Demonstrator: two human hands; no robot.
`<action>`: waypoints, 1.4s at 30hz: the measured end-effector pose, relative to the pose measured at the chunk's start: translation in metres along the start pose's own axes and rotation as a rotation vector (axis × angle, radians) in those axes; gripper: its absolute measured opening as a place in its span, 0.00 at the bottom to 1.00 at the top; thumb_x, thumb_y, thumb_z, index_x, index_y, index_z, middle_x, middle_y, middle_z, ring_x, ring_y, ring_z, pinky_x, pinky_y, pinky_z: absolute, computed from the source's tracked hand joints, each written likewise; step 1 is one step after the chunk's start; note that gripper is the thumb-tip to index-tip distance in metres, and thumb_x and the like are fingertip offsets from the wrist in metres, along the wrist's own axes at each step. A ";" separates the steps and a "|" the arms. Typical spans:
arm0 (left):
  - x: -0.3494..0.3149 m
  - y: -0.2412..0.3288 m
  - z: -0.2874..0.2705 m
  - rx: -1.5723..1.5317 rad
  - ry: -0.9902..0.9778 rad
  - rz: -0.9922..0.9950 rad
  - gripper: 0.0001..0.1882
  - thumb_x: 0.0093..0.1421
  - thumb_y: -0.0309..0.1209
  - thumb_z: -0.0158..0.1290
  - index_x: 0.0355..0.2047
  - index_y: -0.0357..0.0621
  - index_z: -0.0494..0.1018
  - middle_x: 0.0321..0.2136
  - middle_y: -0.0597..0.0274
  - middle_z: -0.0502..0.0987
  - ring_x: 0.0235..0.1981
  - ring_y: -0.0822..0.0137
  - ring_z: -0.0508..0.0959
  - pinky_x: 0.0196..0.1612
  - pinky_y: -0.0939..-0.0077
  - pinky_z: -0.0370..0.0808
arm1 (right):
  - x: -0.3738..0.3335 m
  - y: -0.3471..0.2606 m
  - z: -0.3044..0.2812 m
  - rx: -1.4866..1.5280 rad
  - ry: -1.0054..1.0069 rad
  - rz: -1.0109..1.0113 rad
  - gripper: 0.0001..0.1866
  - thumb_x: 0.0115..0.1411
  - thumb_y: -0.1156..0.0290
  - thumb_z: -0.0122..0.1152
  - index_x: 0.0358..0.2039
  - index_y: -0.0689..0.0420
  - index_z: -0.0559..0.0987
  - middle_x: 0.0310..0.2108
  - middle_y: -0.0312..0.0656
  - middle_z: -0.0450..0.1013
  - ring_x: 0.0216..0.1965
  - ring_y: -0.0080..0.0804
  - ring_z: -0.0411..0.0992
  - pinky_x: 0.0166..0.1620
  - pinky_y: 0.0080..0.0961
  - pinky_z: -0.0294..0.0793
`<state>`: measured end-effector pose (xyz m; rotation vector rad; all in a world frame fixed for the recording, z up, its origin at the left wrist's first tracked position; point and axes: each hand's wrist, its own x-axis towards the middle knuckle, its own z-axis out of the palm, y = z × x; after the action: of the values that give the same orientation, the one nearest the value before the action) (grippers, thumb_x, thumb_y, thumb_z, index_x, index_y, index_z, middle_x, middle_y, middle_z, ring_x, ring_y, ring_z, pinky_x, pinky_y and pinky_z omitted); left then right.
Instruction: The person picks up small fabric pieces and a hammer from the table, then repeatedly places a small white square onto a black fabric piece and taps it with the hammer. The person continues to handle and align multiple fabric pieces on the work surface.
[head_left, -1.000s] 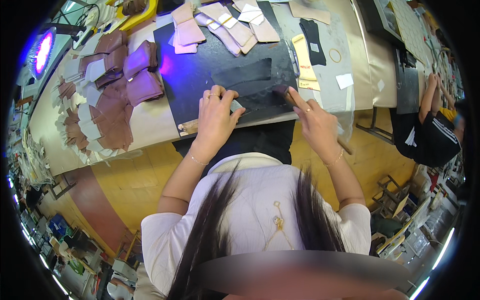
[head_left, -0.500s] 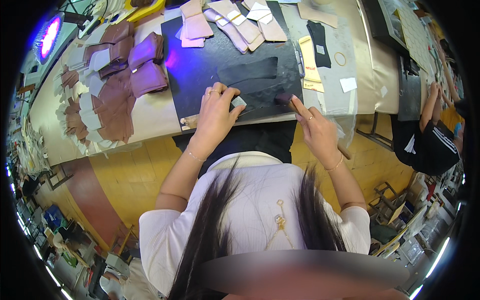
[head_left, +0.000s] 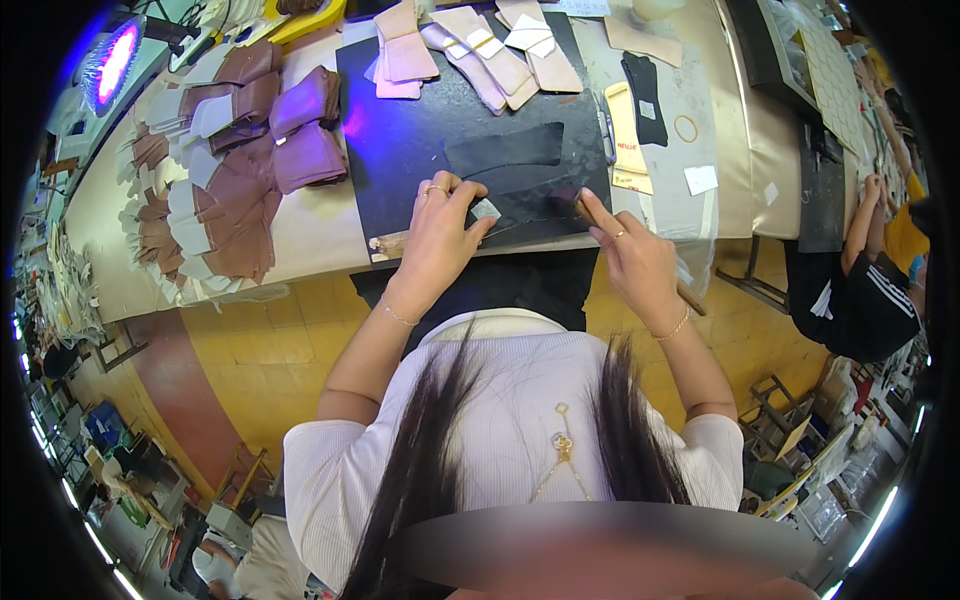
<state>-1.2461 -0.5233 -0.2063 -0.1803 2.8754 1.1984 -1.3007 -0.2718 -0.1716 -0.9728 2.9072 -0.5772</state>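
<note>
My left hand (head_left: 440, 228) rests at the near edge of a dark work board (head_left: 370, 190). Its thumb and fingers are closed on a small grey, squarish piece (head_left: 486, 209) whose kind I cannot make out. Over the same edge, my right hand (head_left: 638, 262) grips a hammer (head_left: 690, 297) by its wooden handle, index finger stretched along it. The dark hammer head lies low over or on a black strip (head_left: 525, 205) between my hands; whether it touches is unclear. Just beyond lies another black, curved, leather-like piece (head_left: 505, 150).
Brown cut pieces (head_left: 235, 215) and purple-lit stacks (head_left: 307, 155) lie to the left. Bundled pale pieces (head_left: 405, 45) sit at the board's far side. On the right are a yellow strip (head_left: 626, 140), a black piece (head_left: 645, 95) and a rubber band (head_left: 686, 129). Another person (head_left: 850, 300) works at far right.
The whole view has shifted slightly. Against the board, the hammer head has come a little left, toward my left hand. Both hands keep their grips.
</note>
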 end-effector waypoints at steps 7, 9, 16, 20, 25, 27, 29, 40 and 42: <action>-0.002 -0.006 -0.004 -0.056 -0.024 -0.048 0.18 0.50 0.28 0.64 0.42 0.39 0.75 0.37 0.54 0.70 0.44 0.53 0.69 0.50 0.64 0.68 | 0.006 -0.003 0.000 -0.057 -0.036 -0.009 0.28 0.57 0.71 0.63 0.59 0.39 0.73 0.22 0.36 0.67 0.18 0.34 0.68 0.22 0.32 0.67; -0.003 -0.008 -0.004 -0.077 -0.007 -0.048 0.17 0.51 0.28 0.63 0.41 0.39 0.76 0.37 0.54 0.70 0.43 0.53 0.70 0.49 0.64 0.68 | 0.008 -0.005 0.000 0.037 0.061 -0.019 0.29 0.56 0.71 0.63 0.59 0.39 0.72 0.22 0.35 0.67 0.18 0.34 0.68 0.22 0.31 0.66; -0.004 -0.011 -0.006 -0.128 0.031 -0.039 0.15 0.51 0.27 0.63 0.39 0.38 0.76 0.37 0.53 0.70 0.42 0.52 0.71 0.48 0.63 0.69 | 0.010 -0.012 0.004 -0.001 -0.036 -0.123 0.31 0.56 0.72 0.63 0.61 0.39 0.71 0.22 0.35 0.68 0.18 0.33 0.67 0.21 0.30 0.66; -0.010 -0.010 -0.008 -0.112 0.070 -0.075 0.14 0.51 0.27 0.63 0.38 0.38 0.76 0.37 0.53 0.70 0.42 0.52 0.71 0.47 0.64 0.69 | 0.013 -0.014 0.008 0.006 -0.040 -0.099 0.31 0.56 0.72 0.63 0.61 0.38 0.71 0.22 0.35 0.66 0.18 0.34 0.67 0.21 0.30 0.66; -0.012 -0.014 -0.010 -0.103 0.099 -0.107 0.14 0.51 0.28 0.64 0.39 0.40 0.78 0.36 0.55 0.70 0.42 0.54 0.71 0.47 0.64 0.69 | 0.009 -0.020 0.009 0.128 0.044 -0.080 0.31 0.57 0.71 0.63 0.61 0.36 0.71 0.22 0.36 0.65 0.17 0.35 0.68 0.22 0.32 0.67; -0.012 -0.015 -0.010 -0.090 0.104 -0.109 0.15 0.51 0.29 0.64 0.39 0.40 0.78 0.36 0.56 0.71 0.42 0.54 0.71 0.47 0.65 0.69 | 0.008 -0.023 0.009 0.054 -0.005 -0.130 0.30 0.56 0.72 0.63 0.60 0.37 0.72 0.23 0.36 0.67 0.17 0.35 0.68 0.22 0.32 0.67; -0.013 -0.015 -0.010 -0.064 0.101 -0.096 0.14 0.50 0.29 0.64 0.38 0.40 0.78 0.35 0.56 0.71 0.42 0.54 0.71 0.47 0.65 0.69 | 0.009 -0.023 0.010 0.001 -0.103 -0.075 0.29 0.56 0.73 0.63 0.59 0.40 0.72 0.25 0.37 0.69 0.19 0.35 0.69 0.23 0.31 0.68; -0.016 -0.020 -0.014 -0.026 0.128 -0.113 0.13 0.50 0.29 0.64 0.36 0.42 0.79 0.35 0.56 0.72 0.41 0.53 0.71 0.47 0.63 0.68 | 0.023 -0.034 0.015 0.264 0.111 -0.206 0.29 0.57 0.71 0.62 0.59 0.38 0.72 0.27 0.36 0.72 0.21 0.34 0.73 0.23 0.30 0.70; -0.016 -0.022 -0.018 -0.012 0.149 -0.120 0.12 0.50 0.30 0.64 0.36 0.42 0.79 0.35 0.55 0.72 0.41 0.54 0.71 0.46 0.63 0.68 | 0.025 -0.037 0.017 0.033 -0.123 -0.193 0.29 0.57 0.70 0.62 0.60 0.37 0.72 0.25 0.35 0.70 0.21 0.34 0.72 0.22 0.30 0.70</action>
<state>-1.2272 -0.5497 -0.2087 -0.4536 2.9319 1.2313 -1.2972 -0.3195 -0.1717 -1.2457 2.7074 -0.5501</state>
